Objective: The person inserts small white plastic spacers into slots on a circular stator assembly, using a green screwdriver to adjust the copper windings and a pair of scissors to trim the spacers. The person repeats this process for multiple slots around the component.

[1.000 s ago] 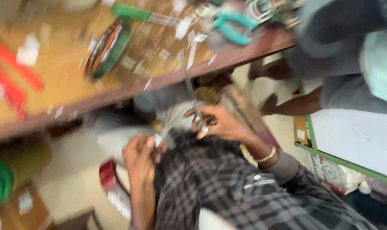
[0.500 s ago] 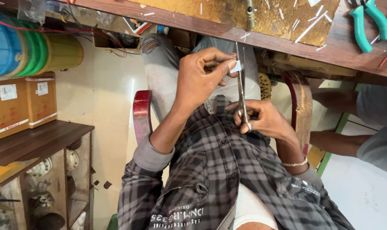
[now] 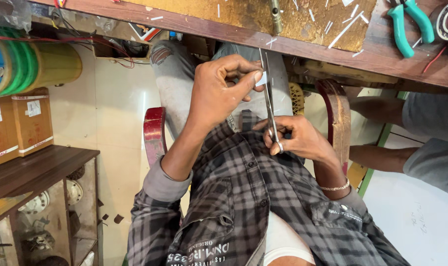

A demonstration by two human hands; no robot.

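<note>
Right hand grip works scissors; left hand pinches white strip.

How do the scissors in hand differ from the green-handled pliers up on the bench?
The scissors are held in the right hand, blades at the small white piece pinched by the left hand; the pliers lie unheld on the bench. The scissors look bare metal and slim; the pliers have thick green grips. Both are two-handled hand tools.

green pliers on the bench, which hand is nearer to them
Right. The right hand, holding the scissors, sits below and left of the green pliers; the left hand, pinching a small white strip, is farther left.
</note>
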